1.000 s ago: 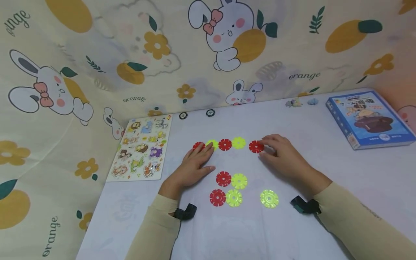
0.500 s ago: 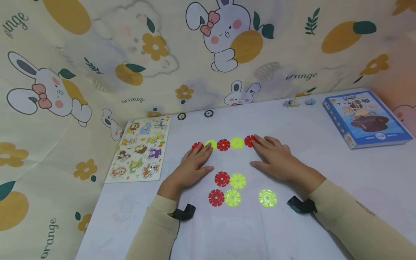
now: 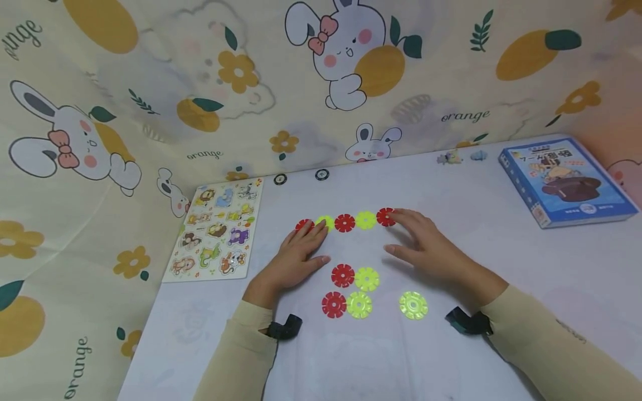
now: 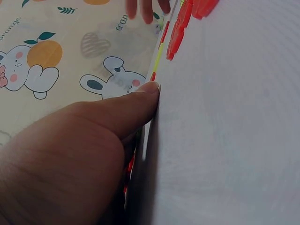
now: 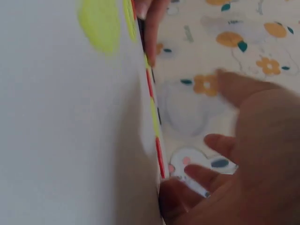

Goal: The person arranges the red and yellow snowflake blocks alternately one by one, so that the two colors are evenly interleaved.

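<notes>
A row of notched plastic discs lies across the table: a red disc [image 3: 304,224] at the left end, a yellow-green disc [image 3: 325,222], a red disc [image 3: 345,223], a yellow-green disc [image 3: 366,220], and a red disc [image 3: 385,217] at the right end. My left hand [image 3: 296,259] rests palm-down, its fingertips over the two leftmost discs and partly covering them. Beside the right-end disc is my right hand [image 3: 433,245], fingers extended; its index fingertip is at that disc's edge, thumb apart. In the right wrist view the right hand [image 5: 262,154] appears slightly blurred.
Nearer the body lie two red-and-yellow-green pairs, one with a red disc [image 3: 343,275], the other with a red disc [image 3: 334,304]. A lone yellow-green disc [image 3: 413,305] sits to their right. An animal puzzle board [image 3: 213,231], blue box [image 3: 567,181] and small black rings [image 3: 322,175] surround them.
My right hand brought the right-end red disc left against the row, first pinching it, then pressing with straight fingers. Now the hand is drawn slightly back right. My left hand stays put.
</notes>
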A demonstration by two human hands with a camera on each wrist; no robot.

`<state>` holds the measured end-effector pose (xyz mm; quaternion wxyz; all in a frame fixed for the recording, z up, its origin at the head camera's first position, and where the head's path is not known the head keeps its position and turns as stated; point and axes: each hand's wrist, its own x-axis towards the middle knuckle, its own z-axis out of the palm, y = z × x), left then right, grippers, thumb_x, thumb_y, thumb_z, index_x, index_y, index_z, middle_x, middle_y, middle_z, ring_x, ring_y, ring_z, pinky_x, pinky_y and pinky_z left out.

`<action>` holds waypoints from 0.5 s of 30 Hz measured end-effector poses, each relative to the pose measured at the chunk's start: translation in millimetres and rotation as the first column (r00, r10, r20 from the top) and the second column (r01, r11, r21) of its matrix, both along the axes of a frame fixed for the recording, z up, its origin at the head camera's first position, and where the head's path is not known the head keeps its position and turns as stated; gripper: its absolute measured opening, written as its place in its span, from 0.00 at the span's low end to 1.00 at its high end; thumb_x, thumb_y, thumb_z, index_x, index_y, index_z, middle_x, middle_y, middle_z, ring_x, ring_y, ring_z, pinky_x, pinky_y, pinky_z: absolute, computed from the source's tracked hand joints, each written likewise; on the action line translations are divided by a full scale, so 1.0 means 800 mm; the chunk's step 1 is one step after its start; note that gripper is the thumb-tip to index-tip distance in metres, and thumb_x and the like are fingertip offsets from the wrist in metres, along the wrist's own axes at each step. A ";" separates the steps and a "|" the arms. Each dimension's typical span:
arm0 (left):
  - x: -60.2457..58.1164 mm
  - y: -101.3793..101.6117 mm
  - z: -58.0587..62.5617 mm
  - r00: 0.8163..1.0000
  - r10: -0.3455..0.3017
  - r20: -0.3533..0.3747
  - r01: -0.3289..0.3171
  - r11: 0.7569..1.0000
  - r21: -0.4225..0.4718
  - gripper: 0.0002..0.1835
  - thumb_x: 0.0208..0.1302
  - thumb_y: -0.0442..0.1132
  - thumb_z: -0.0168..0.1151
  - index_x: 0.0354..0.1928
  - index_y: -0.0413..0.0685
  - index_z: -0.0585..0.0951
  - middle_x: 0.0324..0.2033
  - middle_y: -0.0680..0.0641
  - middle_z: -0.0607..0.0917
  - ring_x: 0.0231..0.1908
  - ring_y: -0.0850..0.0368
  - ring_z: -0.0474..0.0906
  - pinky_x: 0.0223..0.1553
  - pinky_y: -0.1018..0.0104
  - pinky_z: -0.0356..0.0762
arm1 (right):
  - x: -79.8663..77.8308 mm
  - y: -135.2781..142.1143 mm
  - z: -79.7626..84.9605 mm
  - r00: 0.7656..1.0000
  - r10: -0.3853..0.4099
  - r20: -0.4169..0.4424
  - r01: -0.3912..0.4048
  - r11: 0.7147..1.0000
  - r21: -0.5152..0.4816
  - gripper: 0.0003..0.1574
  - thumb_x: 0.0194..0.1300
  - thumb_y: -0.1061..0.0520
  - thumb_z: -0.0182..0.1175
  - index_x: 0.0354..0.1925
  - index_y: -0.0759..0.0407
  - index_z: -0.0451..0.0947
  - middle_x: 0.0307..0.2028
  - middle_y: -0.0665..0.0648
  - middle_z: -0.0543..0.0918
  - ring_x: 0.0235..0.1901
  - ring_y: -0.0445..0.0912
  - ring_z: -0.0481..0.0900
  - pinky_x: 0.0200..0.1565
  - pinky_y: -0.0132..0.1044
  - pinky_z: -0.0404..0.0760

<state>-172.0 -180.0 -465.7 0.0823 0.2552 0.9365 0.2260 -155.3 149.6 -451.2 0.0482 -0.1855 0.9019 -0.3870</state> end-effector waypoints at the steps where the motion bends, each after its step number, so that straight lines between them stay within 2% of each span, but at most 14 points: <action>1: 0.000 0.000 0.000 1.000 0.000 -0.001 0.000 1.000 0.001 0.38 0.65 0.63 0.53 0.74 0.63 0.55 0.73 0.64 0.50 0.72 0.57 0.34 0.69 0.52 0.32 | 0.005 -0.002 0.002 0.999 0.023 0.029 -0.021 0.998 -0.066 0.47 0.58 0.40 0.67 0.71 0.44 0.59 0.68 0.52 0.60 0.65 0.53 0.59 0.53 0.57 0.73; 4: 0.000 0.000 0.001 1.000 0.000 -0.007 0.000 1.000 -0.002 0.38 0.65 0.63 0.53 0.74 0.63 0.55 0.73 0.64 0.49 0.72 0.56 0.34 0.69 0.51 0.32 | 0.020 -0.014 0.006 0.984 0.118 0.135 -0.089 0.976 -0.199 0.45 0.57 0.42 0.69 0.69 0.43 0.62 0.64 0.47 0.67 0.60 0.47 0.65 0.53 0.50 0.74; 5: 0.000 -0.001 0.001 1.000 0.000 -0.010 0.000 1.000 -0.004 0.38 0.65 0.63 0.53 0.74 0.63 0.55 0.73 0.64 0.49 0.72 0.56 0.34 0.69 0.51 0.32 | 0.025 -0.018 0.006 0.976 0.148 0.161 -0.115 0.973 -0.200 0.45 0.56 0.41 0.69 0.68 0.42 0.63 0.63 0.46 0.68 0.60 0.45 0.66 0.53 0.49 0.74; 7: 0.000 0.000 0.001 1.000 0.000 -0.012 0.000 1.000 -0.009 0.39 0.65 0.63 0.52 0.74 0.64 0.55 0.73 0.65 0.48 0.72 0.56 0.34 0.69 0.51 0.32 | 0.033 -0.028 0.005 0.964 0.193 0.184 -0.168 0.975 -0.147 0.47 0.53 0.40 0.70 0.68 0.41 0.64 0.61 0.42 0.68 0.61 0.42 0.63 0.56 0.47 0.72; 10: 0.000 0.000 0.001 1.000 0.003 -0.012 -0.003 1.000 -0.007 0.38 0.65 0.63 0.53 0.74 0.63 0.55 0.73 0.65 0.49 0.72 0.56 0.34 0.69 0.52 0.32 | 0.042 -0.039 0.004 0.964 0.224 0.140 -0.226 0.974 -0.007 0.47 0.50 0.42 0.73 0.66 0.43 0.68 0.59 0.42 0.68 0.61 0.42 0.61 0.53 0.42 0.75; 13: 0.000 0.001 0.000 1.000 0.005 -0.012 -0.005 1.000 -0.002 0.38 0.65 0.62 0.53 0.74 0.63 0.56 0.72 0.65 0.49 0.72 0.56 0.34 0.69 0.52 0.32 | 0.046 -0.046 0.003 0.974 0.214 0.067 -0.220 0.971 0.096 0.40 0.48 0.46 0.75 0.60 0.45 0.74 0.55 0.44 0.69 0.58 0.44 0.61 0.48 0.37 0.77; 15: 0.000 0.001 -0.001 1.000 0.006 -0.013 -0.006 1.000 0.000 0.38 0.65 0.62 0.54 0.74 0.63 0.56 0.73 0.64 0.50 0.72 0.56 0.35 0.69 0.52 0.32 | 0.047 -0.048 0.003 0.981 0.182 0.070 -0.188 0.978 0.091 0.35 0.48 0.48 0.76 0.55 0.44 0.76 0.51 0.44 0.70 0.55 0.44 0.63 0.46 0.35 0.77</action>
